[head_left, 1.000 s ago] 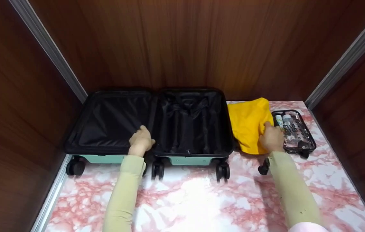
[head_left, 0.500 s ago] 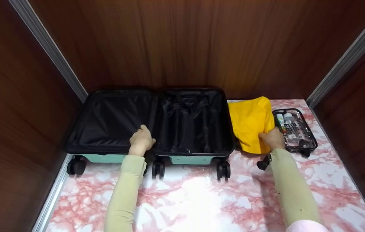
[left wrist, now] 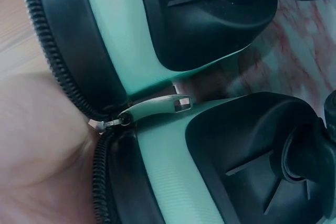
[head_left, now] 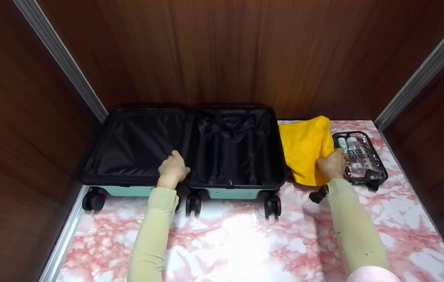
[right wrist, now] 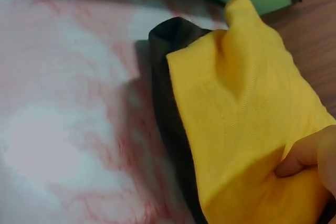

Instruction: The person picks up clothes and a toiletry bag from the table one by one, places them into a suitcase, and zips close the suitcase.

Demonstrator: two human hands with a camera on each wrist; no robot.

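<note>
A suitcase with mint-green sides lies spread flat, its black-lined left half [head_left: 139, 145] beside the deeper right half [head_left: 231, 152]. My left hand [head_left: 173, 170] rests where the two halves meet, near the front edge; its fingertips are not clear. A zipper pull [left wrist: 152, 107] shows beside that hand in the left wrist view. Right of the suitcase lies a folded yellow cloth [head_left: 304, 149], over a dark piece of fabric [right wrist: 168, 103]. My right hand [head_left: 331, 164] grips the cloth's right edge, with the thumb [right wrist: 307, 156] pressed on top and the other fingers hidden.
A clear pouch with black trim [head_left: 363, 156], holding small bottles, lies to the right of the cloth. Black wheels [head_left: 272, 205] stick out at the suitcase's front. Wooden panels [head_left: 226, 58] enclose the pink-and-white marbled surface [head_left: 237, 243] at the back and sides.
My right hand has shifted its hold at the cloth's right edge, and the thumb now lies on top. The left hand stays at the suitcase's middle, and the cloth has hardly moved.
</note>
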